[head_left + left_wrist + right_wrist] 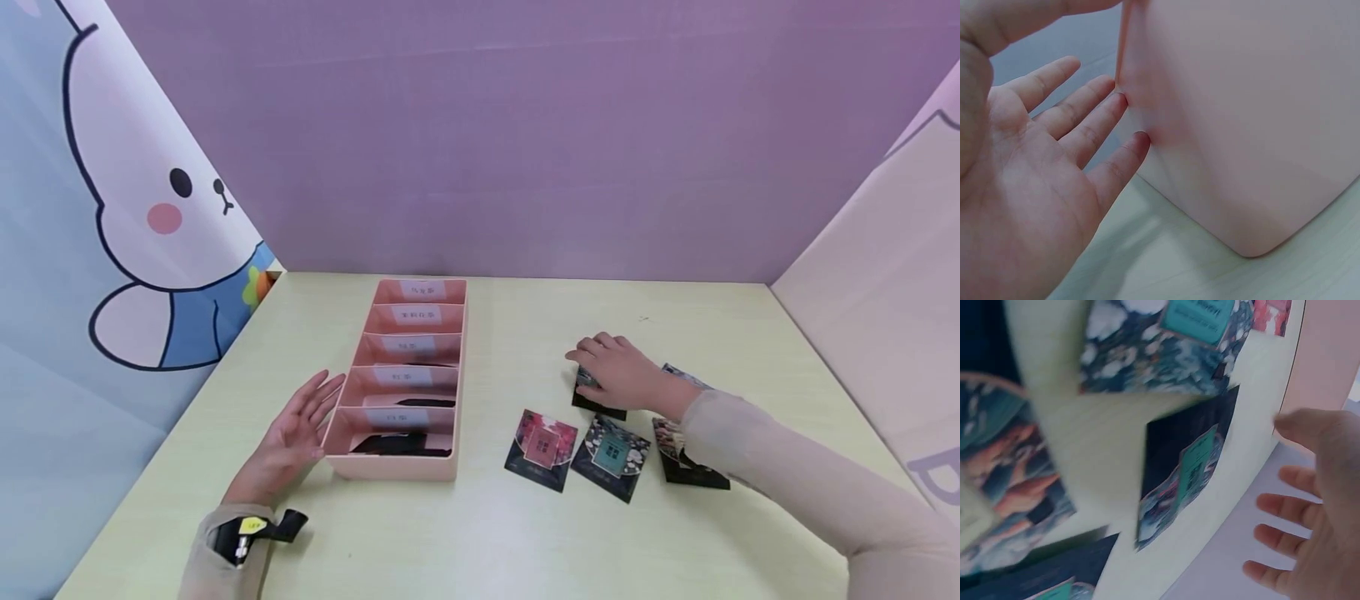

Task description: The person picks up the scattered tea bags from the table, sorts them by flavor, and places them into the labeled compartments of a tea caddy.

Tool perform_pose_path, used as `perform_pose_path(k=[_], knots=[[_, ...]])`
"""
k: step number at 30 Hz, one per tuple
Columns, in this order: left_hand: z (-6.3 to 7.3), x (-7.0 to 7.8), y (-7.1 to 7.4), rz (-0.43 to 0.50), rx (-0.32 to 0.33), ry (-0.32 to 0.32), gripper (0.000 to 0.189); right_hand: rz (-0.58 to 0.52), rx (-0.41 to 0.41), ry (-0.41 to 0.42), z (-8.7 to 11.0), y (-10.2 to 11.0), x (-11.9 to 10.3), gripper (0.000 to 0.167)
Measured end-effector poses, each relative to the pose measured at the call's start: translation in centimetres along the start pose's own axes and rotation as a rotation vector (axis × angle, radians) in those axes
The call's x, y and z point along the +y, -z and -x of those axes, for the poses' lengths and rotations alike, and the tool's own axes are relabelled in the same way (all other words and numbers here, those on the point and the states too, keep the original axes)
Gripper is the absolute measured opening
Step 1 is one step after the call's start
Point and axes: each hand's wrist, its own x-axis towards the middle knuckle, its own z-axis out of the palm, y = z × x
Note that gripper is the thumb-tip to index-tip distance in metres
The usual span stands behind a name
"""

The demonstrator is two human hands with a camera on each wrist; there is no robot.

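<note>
The left hand [288, 437] has its fingers straight and a bit spread, with the tips right at the left side of the pink box [393, 468]; I can't tell if they touch. The right hand [618, 373] is over a dark packet [600, 407], its fingers a little bent and apart, holding nothing. The table [510, 333] is pale, with a purple cloth [525, 133] on the far side and a bunny picture [165, 183] on the left. The packet lies right of the box, black end near. The box's long way runs near to far.
</note>
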Motion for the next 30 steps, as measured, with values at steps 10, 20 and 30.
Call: perform_pose_path(k=[10, 20, 30], knots=[[-0.1, -0.2, 0.1, -0.010, 0.000, -0.001, 0.098, -0.043, -0.150, -0.164, 2.0, -0.5, 1.7, 0.074], [0.1, -0.4, 0.3, -0.004, -0.018, -0.017, 0.098, -0.094, -0.194, -0.251, 2.8, -1.2, 2.8, 0.079], [0.1, -0.1, 0.1, -0.013, 0.008, 0.019, 0.099, -0.256, -0.098, -0.300, 2.7, -1.6, 3.1, 0.077]])
